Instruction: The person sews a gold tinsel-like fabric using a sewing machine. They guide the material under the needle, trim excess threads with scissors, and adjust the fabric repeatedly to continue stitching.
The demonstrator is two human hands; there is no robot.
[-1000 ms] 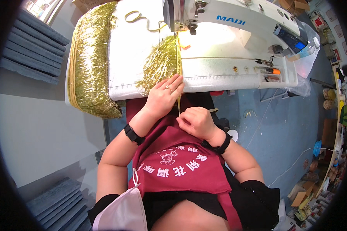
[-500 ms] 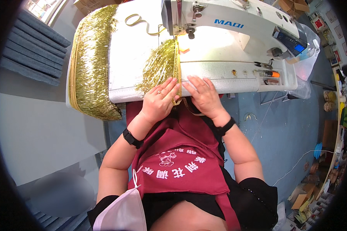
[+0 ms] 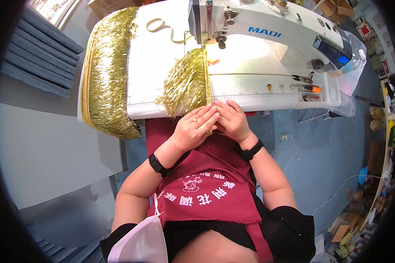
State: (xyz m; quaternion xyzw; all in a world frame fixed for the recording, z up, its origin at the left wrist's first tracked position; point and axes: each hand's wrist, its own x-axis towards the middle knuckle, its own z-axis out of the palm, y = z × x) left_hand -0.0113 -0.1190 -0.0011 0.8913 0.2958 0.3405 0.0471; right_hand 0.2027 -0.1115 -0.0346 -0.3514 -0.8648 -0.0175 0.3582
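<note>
A white sewing machine (image 3: 267,33) stands across the table, its needle area at the far end of a gold ribbon trim (image 3: 207,81). The trim runs straight from there toward me, along the edge of a shiny gold tinsel fringe (image 3: 185,81) that fans out to its left. At the table's front edge my left hand (image 3: 195,125) is closed over the trim's near end, fingers together. My right hand (image 3: 233,122) meets it from the other side, closed with fingertips against the left's. Just what lies under the fingers is hidden.
A thick folded bundle of gold fringe (image 3: 107,72) lies at the table's left end. A loose strip (image 3: 162,28) curls left of the needle. Thread snips (image 3: 303,79) and an orange-handled tool (image 3: 310,89) lie at the right. A plastic bag (image 3: 355,65) hangs beyond.
Both hands have drawn nearer to me and come together at the trim's near end. The loop that hung below the table edge between them no longer shows.
</note>
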